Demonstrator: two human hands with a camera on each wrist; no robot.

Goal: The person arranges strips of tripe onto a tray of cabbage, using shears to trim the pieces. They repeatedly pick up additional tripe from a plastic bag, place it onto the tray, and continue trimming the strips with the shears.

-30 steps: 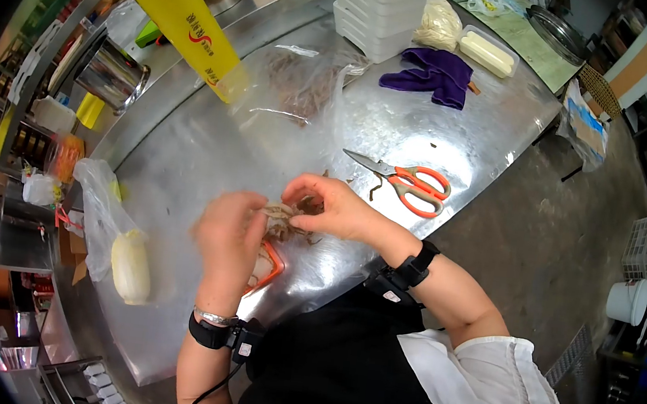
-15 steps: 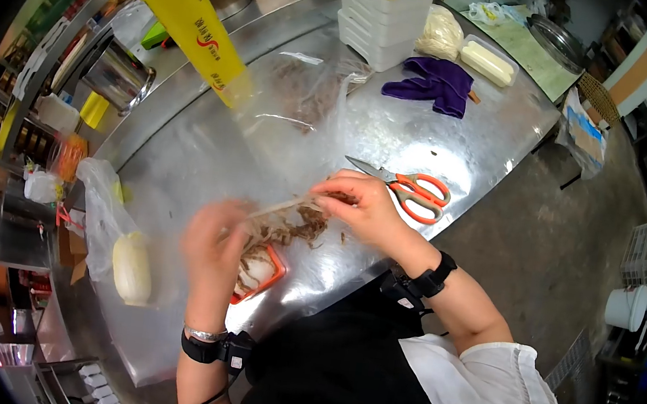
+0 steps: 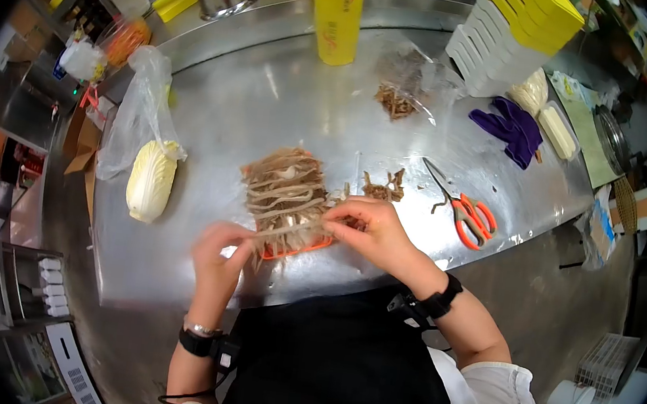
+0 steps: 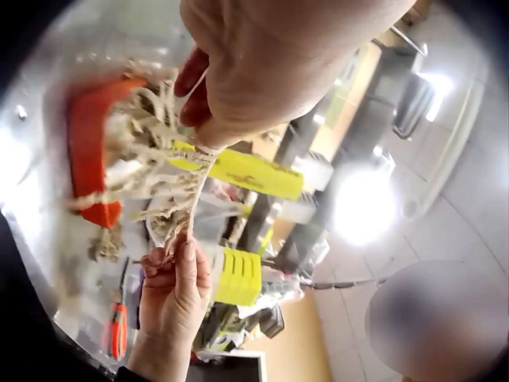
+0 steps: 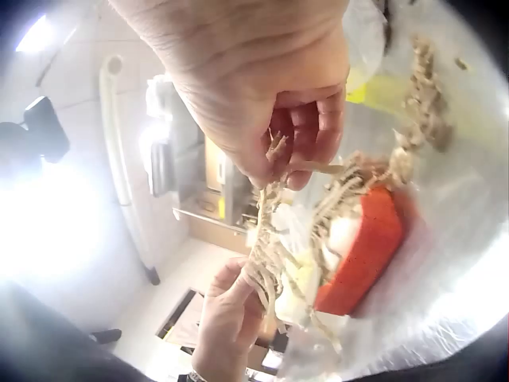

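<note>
Between the two hands a pale brown stringy strand (image 3: 288, 231) is stretched, above an orange-rimmed tray (image 3: 298, 253) covered with similar strands (image 3: 285, 186). The left hand (image 3: 220, 256) pinches its left end; the right hand (image 3: 372, 227) pinches the other end with more brown bits in its fingers. In the left wrist view the strand (image 4: 196, 191) runs from the left hand (image 4: 262, 72) to the right hand (image 4: 171, 294). The right wrist view shows the orange tray wall (image 5: 367, 253) beside the strands, with the right hand (image 5: 262, 87) above.
Orange-handled scissors (image 3: 471, 220) lie right of small brown scraps (image 3: 384, 185). A cabbage (image 3: 152, 181) and plastic bag (image 3: 140, 105) are at the left. Farther back stand a yellow box (image 3: 337, 16) and stacked containers (image 3: 501, 43); a purple cloth (image 3: 511, 130) lies at the right.
The head view has turned, bringing the strand-covered tray into fuller sight. The hands have moved apart since the earliest frame, and a strand is now drawn out between them.
</note>
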